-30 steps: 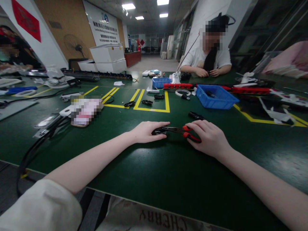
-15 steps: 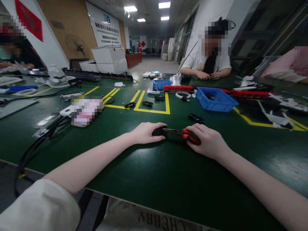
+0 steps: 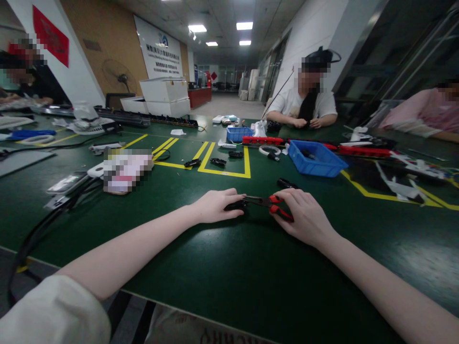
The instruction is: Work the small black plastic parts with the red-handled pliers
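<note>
Both my hands rest on the green table [image 3: 229, 267] in front of me. My left hand [image 3: 217, 206] is closed on a small black part [image 3: 236, 206] and pins it to the table. My right hand [image 3: 304, 215] grips the red handles of a pair of pliers [image 3: 272, 205]. The dark jaws of the pliers reach left and meet the black part. Another small black part [image 3: 287, 183] lies on the table just behind my right hand.
A blue bin [image 3: 315, 158] stands behind my right hand, a smaller blue bin [image 3: 238, 134] farther back. Yellow tape outlines [image 3: 229, 173] hold loose black parts. A black cable [image 3: 39, 229] and a blurred pink object [image 3: 125, 171] lie left. Other people sit around the table.
The camera tipped slightly, so the hands sit lower in view. My hands stay on the black part and pliers; the right hand has drawn a little closer to the left.
</note>
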The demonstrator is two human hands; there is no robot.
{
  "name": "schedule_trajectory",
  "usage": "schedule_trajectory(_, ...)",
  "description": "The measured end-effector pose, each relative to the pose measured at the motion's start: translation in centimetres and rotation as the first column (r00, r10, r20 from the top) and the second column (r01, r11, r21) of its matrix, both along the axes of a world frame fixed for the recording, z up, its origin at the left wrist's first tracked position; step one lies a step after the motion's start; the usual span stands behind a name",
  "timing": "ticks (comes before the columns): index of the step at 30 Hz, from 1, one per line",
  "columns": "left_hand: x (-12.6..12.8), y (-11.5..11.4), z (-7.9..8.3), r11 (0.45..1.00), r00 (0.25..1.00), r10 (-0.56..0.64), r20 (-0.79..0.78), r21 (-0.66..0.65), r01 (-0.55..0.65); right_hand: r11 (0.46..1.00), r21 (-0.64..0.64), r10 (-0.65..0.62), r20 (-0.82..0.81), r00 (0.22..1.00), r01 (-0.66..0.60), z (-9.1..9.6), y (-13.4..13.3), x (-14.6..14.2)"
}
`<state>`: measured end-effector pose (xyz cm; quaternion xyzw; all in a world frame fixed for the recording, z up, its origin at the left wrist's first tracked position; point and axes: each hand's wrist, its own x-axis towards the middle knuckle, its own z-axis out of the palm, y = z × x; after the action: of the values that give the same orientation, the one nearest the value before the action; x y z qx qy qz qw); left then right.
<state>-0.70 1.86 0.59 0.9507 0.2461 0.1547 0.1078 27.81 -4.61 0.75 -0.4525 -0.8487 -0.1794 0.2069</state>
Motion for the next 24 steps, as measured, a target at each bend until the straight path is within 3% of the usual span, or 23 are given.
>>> schedule_trajectory(6, -0.03, 0.04, -0.08, 0.999, 0.999, -0.040, 0.008, 0.010, 0.040, 1.000, -0.011, -0.015, 0.002, 1.000, 0.015, -0.33, 0.18, 0.44)
schedule_trajectory(24, 0.07, -0.17, -0.01, 0.964, 0.984, -0.164, -0.066, 0.202, 0.174, 0.998, -0.061, 0.005, 0.005, 1.000, -0.005, -0.25, -0.03, 0.45)
